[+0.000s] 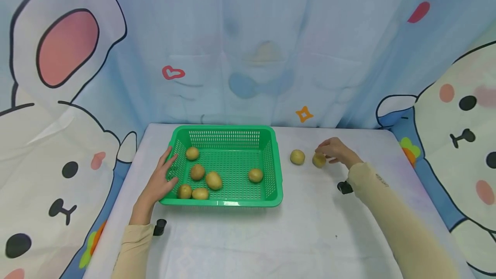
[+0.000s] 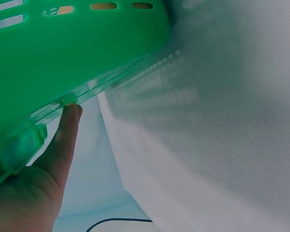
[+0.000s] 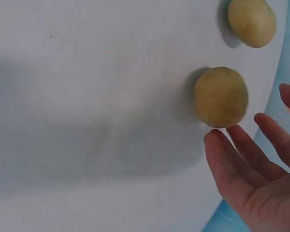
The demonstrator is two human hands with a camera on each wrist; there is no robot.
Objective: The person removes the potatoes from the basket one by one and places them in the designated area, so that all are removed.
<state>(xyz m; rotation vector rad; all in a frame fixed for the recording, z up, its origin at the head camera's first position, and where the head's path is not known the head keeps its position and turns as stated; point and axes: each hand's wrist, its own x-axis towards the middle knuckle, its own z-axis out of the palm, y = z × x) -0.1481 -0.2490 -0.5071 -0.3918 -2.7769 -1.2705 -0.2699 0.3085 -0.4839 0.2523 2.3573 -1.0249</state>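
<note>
My left hand (image 1: 158,181) holds the left wall of a green plastic basket (image 1: 228,203), some fingers over the rim and others outside. In the left wrist view, a finger of that hand (image 2: 63,140) lies against the basket's outer side (image 2: 82,43). On the table to the right, my right hand (image 1: 335,150) is at a round yellow-brown potato (image 1: 319,160). The right wrist view shows its fingers spread and bent a little, fingertips at the edge of this potato (image 3: 221,97), thumb apart. A second potato (image 1: 297,157) lies just left of it.
Several potatoes lie in the basket, mostly toward its left side; one potato (image 1: 255,175) is alone toward the right. A white cloth covers the table (image 1: 248,244). Behind it hangs a blue curtain (image 1: 248,55) with cartoon prints.
</note>
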